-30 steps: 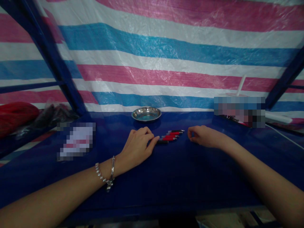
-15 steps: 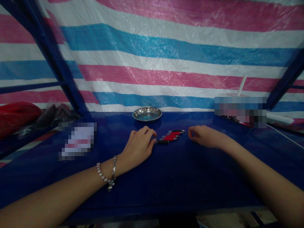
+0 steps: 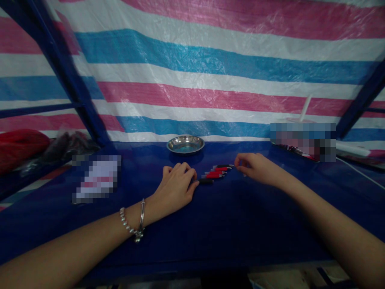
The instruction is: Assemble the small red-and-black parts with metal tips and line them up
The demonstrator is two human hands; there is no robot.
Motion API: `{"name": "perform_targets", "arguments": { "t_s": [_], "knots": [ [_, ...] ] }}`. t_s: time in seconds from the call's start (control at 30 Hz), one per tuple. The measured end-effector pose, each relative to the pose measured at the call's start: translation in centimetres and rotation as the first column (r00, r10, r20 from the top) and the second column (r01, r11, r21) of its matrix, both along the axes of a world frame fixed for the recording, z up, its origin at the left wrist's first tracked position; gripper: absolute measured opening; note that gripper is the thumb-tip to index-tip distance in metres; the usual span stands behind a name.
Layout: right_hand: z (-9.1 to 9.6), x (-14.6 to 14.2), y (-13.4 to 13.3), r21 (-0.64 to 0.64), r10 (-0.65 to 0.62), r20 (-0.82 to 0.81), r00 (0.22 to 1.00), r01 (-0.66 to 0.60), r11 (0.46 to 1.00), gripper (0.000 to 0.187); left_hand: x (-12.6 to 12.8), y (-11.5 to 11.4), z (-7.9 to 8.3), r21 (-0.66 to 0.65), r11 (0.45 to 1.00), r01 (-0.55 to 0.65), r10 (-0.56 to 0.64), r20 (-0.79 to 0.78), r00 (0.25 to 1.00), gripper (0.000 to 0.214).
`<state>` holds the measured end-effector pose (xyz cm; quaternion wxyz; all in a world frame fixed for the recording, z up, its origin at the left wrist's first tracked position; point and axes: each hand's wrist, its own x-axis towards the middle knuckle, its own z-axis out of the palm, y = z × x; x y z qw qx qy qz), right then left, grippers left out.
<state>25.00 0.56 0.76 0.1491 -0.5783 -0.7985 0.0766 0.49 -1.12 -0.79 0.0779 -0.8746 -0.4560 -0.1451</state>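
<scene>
Several pens lie side by side on a blue table [image 3: 228, 224] in a slanted row. At the near end is a black pen [image 3: 206, 181], its left end between the thumb and fingers of my left hand [image 3: 177, 185]. Red pens [image 3: 215, 175] fill the middle, and another black pen [image 3: 224, 165] is at the far end. My right hand [image 3: 255, 167] is curled just right of that far pen's tip, its thumb apart from the fingers; whether it touches the tip I cannot tell. Behind the row sits a shiny round metal dish [image 3: 185, 145].
A blurred-out pale packet [image 3: 98, 178] lies on the left of the table. At the back right are a pixelated box [image 3: 303, 142] and a white cable [image 3: 357, 168]. Red and dark bags [image 3: 24, 148] lie at far left. Striped sheeting [image 3: 195, 72] hangs behind, between blue metal posts.
My right hand has shifted slightly left and up, closer to the far black pen's tip, its fingers loosening. My left hand stays at the near black pen; the pens lie as before.
</scene>
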Motion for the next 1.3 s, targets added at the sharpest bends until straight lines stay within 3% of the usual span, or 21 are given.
{"name": "perform_targets", "arguments": {
  "t_s": [0.1,0.2,0.4,0.87,1.3],
  "knots": [
    [0.3,-0.4,-0.1,-0.009,0.1,-0.182,0.978,-0.103,0.995,0.01,0.1,-0.2,0.2,-0.001,1.0,0.002,-0.002,-0.004,1.0,0.008],
    [0.4,-1.1,-0.3,-0.021,0.188,-0.39,0.901,-0.213,0.977,0.009,0.3,-0.5,0.5,0.022,1.0,0.015,-0.016,0.035,0.999,0.008],
    [0.2,-2.2,-0.7,-0.045,0.215,-0.624,0.751,-0.309,0.95,0.016,0.4,-1.0,0.7,0.07,0.997,0.044,-0.054,0.154,0.987,0.007],
    [-0.3,-3.3,-1.3,-0.058,0.17,-0.704,0.69,-0.295,0.954,0.013,0.5,-0.7,0.2,0.101,0.992,0.079,-0.097,0.196,0.976,0.006],
    [-0.6,-3.6,-1.3,-0.005,0.194,-0.705,0.682,-0.279,0.96,0.012,0.3,-0.8,0.2,0.094,0.993,0.072,-0.088,0.182,0.979,0.007]
  ]
}}
